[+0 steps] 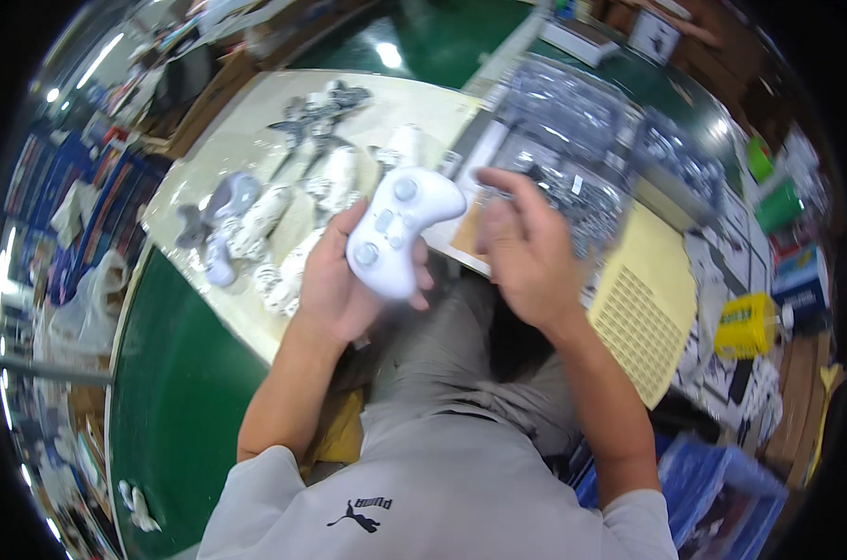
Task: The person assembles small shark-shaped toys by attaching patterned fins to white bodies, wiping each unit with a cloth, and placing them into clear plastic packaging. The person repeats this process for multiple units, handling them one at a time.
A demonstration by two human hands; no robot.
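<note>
A: Writing?
B: Dark emblem with lettering (356,519) on the light grey shirt (479,495), bottom centre. Yellow bottle (743,329), right side, has dark print, blurry.
A: Fingers?
B: Left hand (338,285) grips the white game controller (383,229), thumb on its left edge, fingers curled under, tips showing past the right. Right hand (534,257): fingers loosely parted, index reaching upper left, apart from the controller, looks empty.
A: Controller pose?
B: Around frame centre, stick side up. Long axis upper right to lower left, grips toward lower right.
</note>
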